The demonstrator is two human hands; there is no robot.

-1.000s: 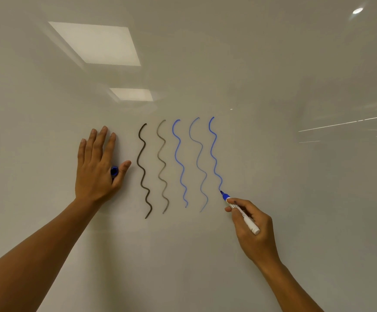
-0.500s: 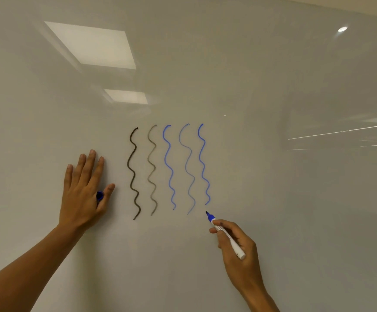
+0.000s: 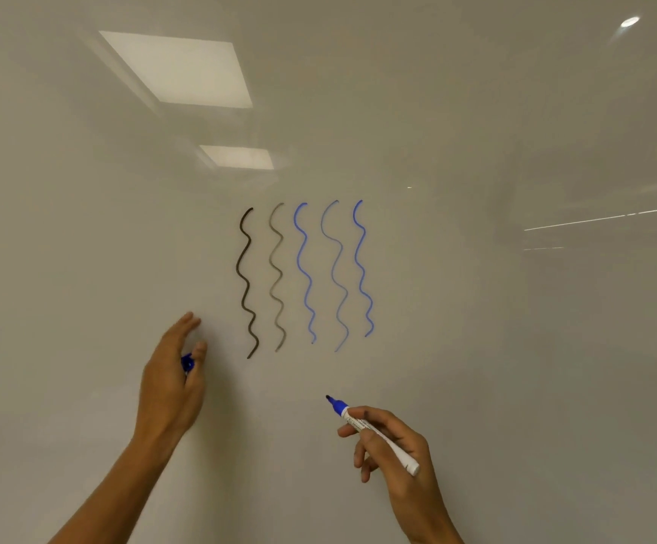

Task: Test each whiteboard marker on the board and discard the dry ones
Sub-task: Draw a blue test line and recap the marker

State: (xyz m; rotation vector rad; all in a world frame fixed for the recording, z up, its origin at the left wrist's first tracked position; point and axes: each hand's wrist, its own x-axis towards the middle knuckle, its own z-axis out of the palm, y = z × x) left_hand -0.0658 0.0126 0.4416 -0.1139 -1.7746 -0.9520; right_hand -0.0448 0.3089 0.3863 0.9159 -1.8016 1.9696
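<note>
The whiteboard point(image 3: 476, 347) fills the view. Several wavy test lines stand side by side on it: a dark brown line point(image 3: 246, 284), a pale grey-brown line point(image 3: 277, 276), a blue line point(image 3: 304, 272), a faint blue line point(image 3: 336, 276) and a strong blue line point(image 3: 362, 268). My right hand point(image 3: 393, 453) grips an uncapped blue marker point(image 3: 374, 431), tip up-left, well below the lines and off the board. My left hand point(image 3: 173, 382) is turned edge-on, lifting off the board, with a blue marker cap point(image 3: 186, 362) between thumb and fingers.
Two ceiling light panels reflect in the glossy board, the large panel point(image 3: 177, 68) at the upper left and the small panel point(image 3: 236, 157) under it. Bright streaks point(image 3: 609, 217) reflect at the right. Bare board lies to the right of the lines.
My right hand finished the fifth line and drew the marker down and away from it. My left hand slid down and turned from flat on the board to edge-on.
</note>
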